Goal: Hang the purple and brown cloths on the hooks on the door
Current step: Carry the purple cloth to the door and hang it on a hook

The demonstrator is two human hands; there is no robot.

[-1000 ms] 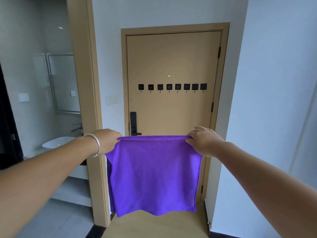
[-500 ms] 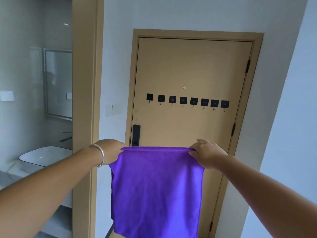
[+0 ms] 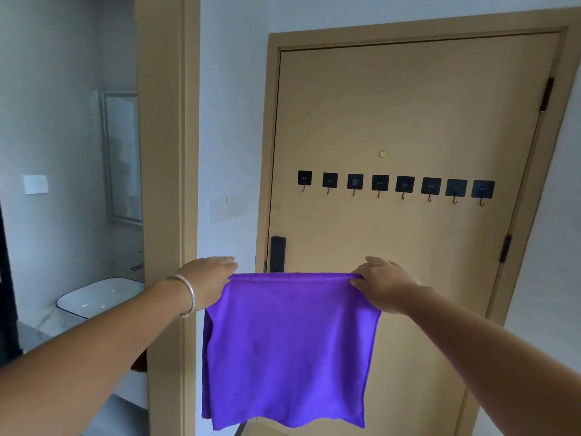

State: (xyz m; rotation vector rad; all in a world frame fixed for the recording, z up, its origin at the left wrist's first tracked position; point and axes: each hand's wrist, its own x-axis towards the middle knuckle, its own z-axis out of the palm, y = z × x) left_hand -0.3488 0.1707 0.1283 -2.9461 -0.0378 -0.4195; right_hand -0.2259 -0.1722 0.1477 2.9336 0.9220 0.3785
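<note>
A purple cloth (image 3: 287,347) hangs flat in front of me, stretched by its two top corners. My left hand (image 3: 207,280) pinches the left corner and my right hand (image 3: 382,283) pinches the right corner. Behind it stands the tan door (image 3: 408,114). A row of several black square hooks (image 3: 394,185) runs across the door, above the cloth's top edge and a little to the right; every hook hangs bare. No brown cloth is in view.
A black door handle (image 3: 277,253) sits at the door's left edge, just above the cloth. Left of the door are a white wall switch (image 3: 228,209) and a tan door frame (image 3: 166,184) opening onto a bathroom with a white basin (image 3: 94,297).
The door and hooks have grown larger and shifted right in view, so I have come closer. Both hands keep the same hold on the purple cloth.
</note>
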